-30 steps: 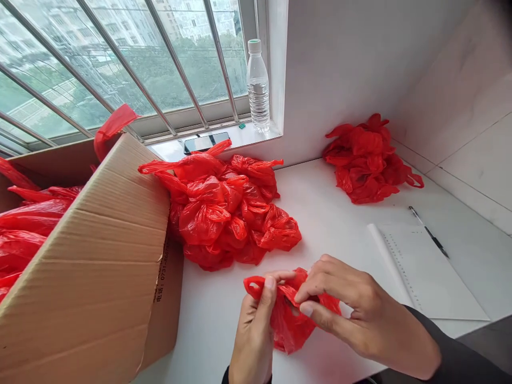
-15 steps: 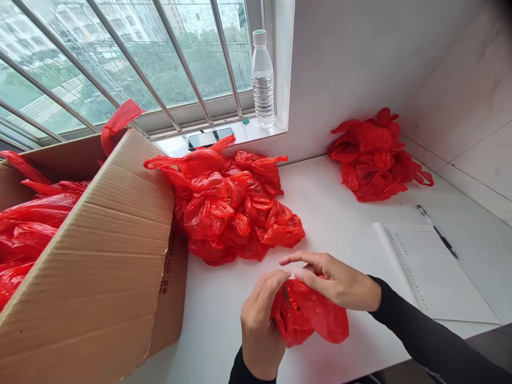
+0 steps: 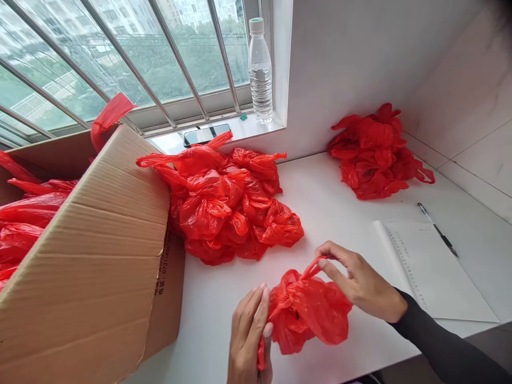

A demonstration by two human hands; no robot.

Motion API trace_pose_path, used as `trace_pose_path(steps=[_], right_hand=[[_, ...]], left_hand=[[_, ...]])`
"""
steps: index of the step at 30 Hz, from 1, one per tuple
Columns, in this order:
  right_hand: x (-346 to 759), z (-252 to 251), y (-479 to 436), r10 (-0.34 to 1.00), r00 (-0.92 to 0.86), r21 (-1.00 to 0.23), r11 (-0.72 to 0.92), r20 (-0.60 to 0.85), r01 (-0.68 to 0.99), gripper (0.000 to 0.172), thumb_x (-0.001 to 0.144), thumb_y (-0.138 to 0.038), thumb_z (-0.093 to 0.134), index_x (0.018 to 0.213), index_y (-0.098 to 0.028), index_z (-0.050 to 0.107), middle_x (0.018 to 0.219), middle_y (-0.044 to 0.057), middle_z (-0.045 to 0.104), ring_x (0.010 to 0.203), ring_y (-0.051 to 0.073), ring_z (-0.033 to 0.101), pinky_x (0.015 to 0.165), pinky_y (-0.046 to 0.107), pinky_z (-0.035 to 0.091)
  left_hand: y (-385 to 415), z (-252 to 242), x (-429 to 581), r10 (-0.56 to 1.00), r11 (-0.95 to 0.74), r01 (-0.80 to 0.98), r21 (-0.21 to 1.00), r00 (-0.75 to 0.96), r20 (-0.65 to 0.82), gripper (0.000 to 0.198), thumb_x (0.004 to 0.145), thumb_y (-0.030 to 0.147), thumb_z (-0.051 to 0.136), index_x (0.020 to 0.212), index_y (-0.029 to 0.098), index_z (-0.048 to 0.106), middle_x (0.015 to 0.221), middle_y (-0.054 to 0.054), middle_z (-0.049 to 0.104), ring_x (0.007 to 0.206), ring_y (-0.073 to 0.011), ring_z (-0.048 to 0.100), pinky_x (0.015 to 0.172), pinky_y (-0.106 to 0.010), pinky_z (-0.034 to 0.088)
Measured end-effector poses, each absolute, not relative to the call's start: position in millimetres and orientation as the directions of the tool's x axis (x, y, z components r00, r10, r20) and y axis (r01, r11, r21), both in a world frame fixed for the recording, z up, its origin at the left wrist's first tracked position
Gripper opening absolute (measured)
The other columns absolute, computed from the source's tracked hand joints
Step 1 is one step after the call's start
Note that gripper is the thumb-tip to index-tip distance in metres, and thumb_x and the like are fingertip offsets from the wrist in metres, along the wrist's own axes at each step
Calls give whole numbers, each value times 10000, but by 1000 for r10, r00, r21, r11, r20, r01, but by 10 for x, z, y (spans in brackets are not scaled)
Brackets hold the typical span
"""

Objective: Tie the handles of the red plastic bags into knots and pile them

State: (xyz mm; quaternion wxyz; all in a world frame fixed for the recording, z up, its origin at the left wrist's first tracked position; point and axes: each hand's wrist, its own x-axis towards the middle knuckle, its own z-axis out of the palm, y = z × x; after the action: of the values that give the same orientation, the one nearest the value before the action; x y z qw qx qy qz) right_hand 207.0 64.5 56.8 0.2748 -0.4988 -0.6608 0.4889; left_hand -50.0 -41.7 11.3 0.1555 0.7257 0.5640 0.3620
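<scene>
A red plastic bag (image 3: 320,314) with a knot at its top sits on the white table, close to the front edge. My right hand (image 3: 356,274) pinches one handle of it between thumb and fingertips, drawing it up and to the right. On the other side my left hand (image 3: 250,333) is closed around another handle, whose red end pokes out below the fingers. Something small and dark shows through the thin plastic; I cannot make out what it is. Just beyond lies a heap of knotted red bags (image 3: 224,208).
At left stands a cardboard box (image 3: 100,250) with more red bags inside. A looser pile of red bags (image 3: 376,154) lies by the back right corner. An open notebook (image 3: 436,272) and a pen (image 3: 438,230) rest at right. The sill holds a water bottle (image 3: 261,74) and a phone (image 3: 206,135).
My hands have moved apart, the right one up and right, the left one slightly down and left. Handles now stretch between them, and a knot shows on the bag.
</scene>
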Motion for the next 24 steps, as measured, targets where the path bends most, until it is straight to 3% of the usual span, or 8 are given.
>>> trace_pose_path(steps=[3,5,8,10,14,20,22,24], right_hand=[[2223,390,519,951,-250,-897,-57,-183,439,282,1079,-441,409,897,-244,497,860,-3,562,812,192,560,670,304,452],[2184,280,393,958,-238,-923,-62,-162,379,242,1092,-431,364,968,-255,475,1022,27,618,960,212,603,841,361,508],[1952,90,187,959,-282,-930,106,3,352,103,1084,-348,381,1058,-263,432,1398,87,532,1331,243,485,1070,456,459],[1785,-76,81,912,-384,-863,308,148,400,40,1059,-275,414,1066,-247,442,1488,114,472,1434,273,381,1141,516,412],[1647,-397,-10,862,-430,-689,483,267,541,81,1036,-210,422,1090,-211,482,1563,152,405,1489,346,289,1156,643,376],[1711,-635,-29,844,-447,-605,528,296,597,147,1006,-161,421,1069,-198,548,1593,130,390,1469,352,344,1156,630,401],[1707,-712,-46,851,-452,-585,515,266,626,255,1014,-186,421,1226,-183,563,1596,127,388,1459,350,365,1143,599,435],[1681,-791,-69,861,-451,-568,497,233,655,416,1032,-234,420,1442,-172,460,1589,133,399,1447,352,387,1124,589,460]], left_hand=[[-613,-66,-661,933,-245,753,611,11,361,537,1014,115,417,1503,328,486,1404,-85,632,1338,-285,520,1029,-468,493],[-646,-123,-660,921,-264,772,578,23,390,478,1044,215,360,1480,334,517,1488,-83,568,1403,-310,464,1047,-501,484],[-548,-190,-519,901,-388,783,487,210,380,519,1058,381,285,1556,293,401,1645,-101,368,1514,-365,288,1144,-597,371],[-448,-274,-404,896,-431,785,444,313,316,572,1044,378,358,1598,247,304,1648,-112,362,1523,-350,271,1195,-584,300],[-349,-502,-282,918,-395,823,409,335,212,651,988,171,461,1607,216,266,1622,-105,408,1503,-290,328,1240,-518,234],[-374,-574,-259,935,-355,856,376,334,122,690,960,92,457,1610,185,242,1644,-94,361,1524,-276,269,1255,-504,205],[-366,-561,-255,932,-362,860,359,344,117,692,958,82,455,1608,177,241,1641,-93,365,1520,-272,282,1251,-497,225],[-357,-573,-257,927,-374,862,342,350,133,686,959,88,464,1605,180,252,1632,-86,381,1511,-266,306,1245,-484,248]])
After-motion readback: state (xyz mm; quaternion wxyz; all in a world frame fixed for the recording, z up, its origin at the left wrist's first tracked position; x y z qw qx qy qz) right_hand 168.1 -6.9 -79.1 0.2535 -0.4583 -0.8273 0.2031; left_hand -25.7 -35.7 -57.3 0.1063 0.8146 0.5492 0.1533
